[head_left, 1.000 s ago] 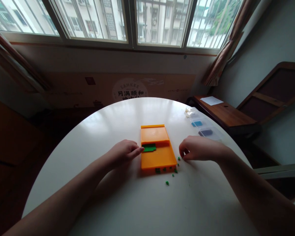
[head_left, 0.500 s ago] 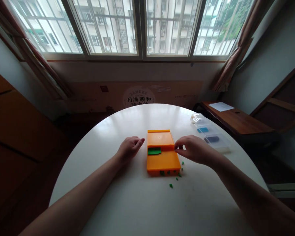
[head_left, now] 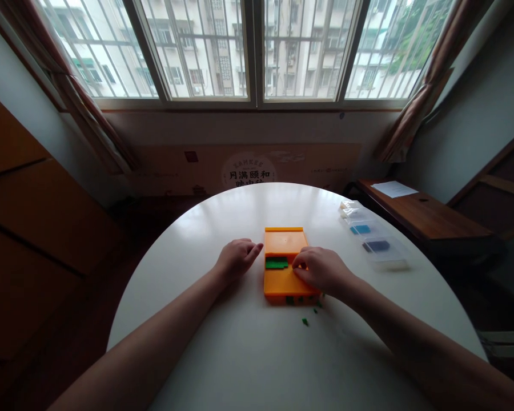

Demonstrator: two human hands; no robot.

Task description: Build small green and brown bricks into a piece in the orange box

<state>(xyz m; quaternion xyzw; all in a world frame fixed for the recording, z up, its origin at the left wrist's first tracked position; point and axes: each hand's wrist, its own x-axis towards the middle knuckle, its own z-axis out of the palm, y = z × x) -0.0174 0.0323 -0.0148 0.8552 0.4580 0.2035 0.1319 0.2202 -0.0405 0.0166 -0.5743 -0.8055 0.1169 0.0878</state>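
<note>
An orange plastic case [head_left: 285,279] lies on the white round table, its back half a paler panel. A block of small green studded pieces [head_left: 276,262] sits in its left part, along the middle ridge. My right hand [head_left: 323,269] is over the right side of the case, thumb and fingertips pinched together just right of the green block. Whatever is between those fingertips is too small to make out. My left hand [head_left: 239,258] rests in a loose fist against the table, its thumb close to the case's left edge. Nothing shows in it.
Several loose green bits lie by the case's front right corner, one green piece [head_left: 305,322] nearer me. Clear plastic boxes [head_left: 385,258] with blue and dark contents stand at the table's right. A wooden desk [head_left: 437,214] with paper is beyond.
My right hand has moved left from the case's right edge to over the case, near the green block. My left hand stays beside the case. The whole view has shifted slightly.
</note>
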